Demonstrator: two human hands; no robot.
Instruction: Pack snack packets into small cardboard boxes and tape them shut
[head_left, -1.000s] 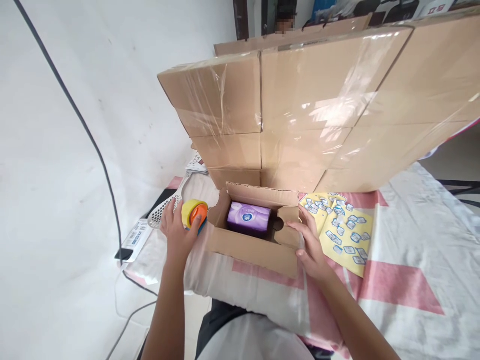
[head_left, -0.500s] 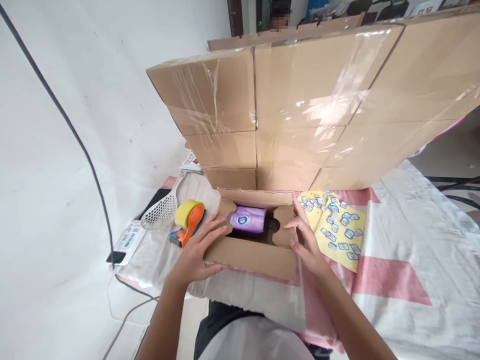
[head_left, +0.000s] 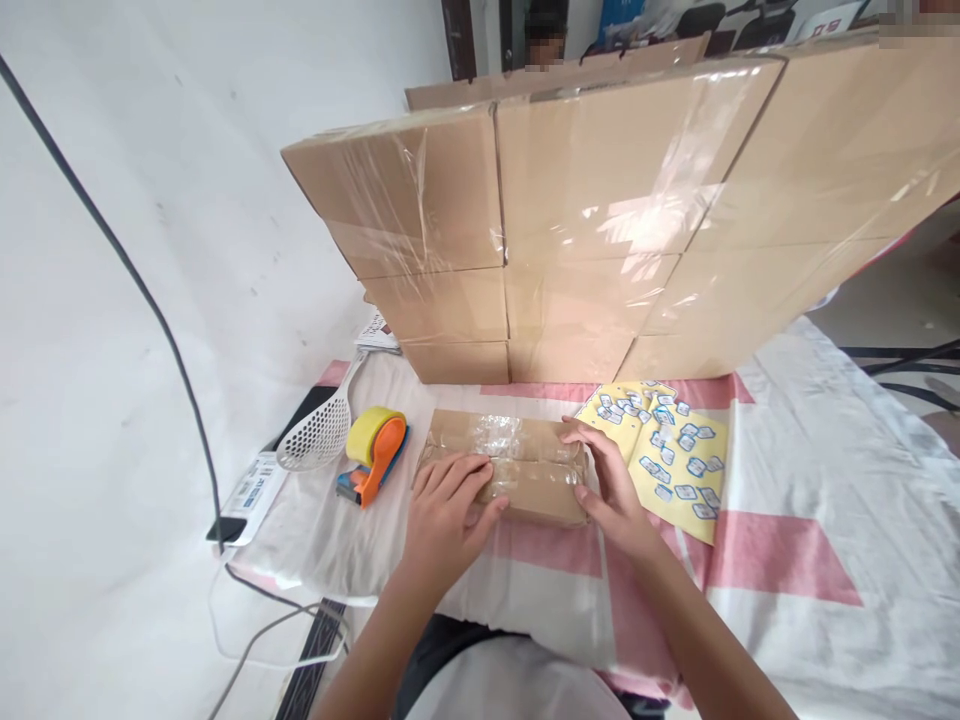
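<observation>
A small brown cardboard box (head_left: 525, 485) lies on the cloth in front of me, its top flaps folded down and strips of clear tape on them. My left hand (head_left: 454, 500) rests flat on the left part of the lid, fingers stretched out. At the right end, my right hand (head_left: 611, 490) holds the box, fingertips on the top and thumb at the near edge. The box's inside is hidden by the flaps. Left of it stands an orange and blue tape dispenser (head_left: 384, 460) with a yellowish roll of tape (head_left: 367, 432).
A wall of taped cardboard cartons (head_left: 570, 230) rises behind the box. To the left lie a white slotted skimmer (head_left: 319, 435) and a white power strip-like package (head_left: 255, 495). Yellow sheets with small stickers (head_left: 675, 460) lie right. A black cable (head_left: 142, 280) hangs along the wall.
The box's flaps have gone from open to folded shut, covering the purple packet inside. My left hand has moved right onto the lid; my right hand stays at the right end.
</observation>
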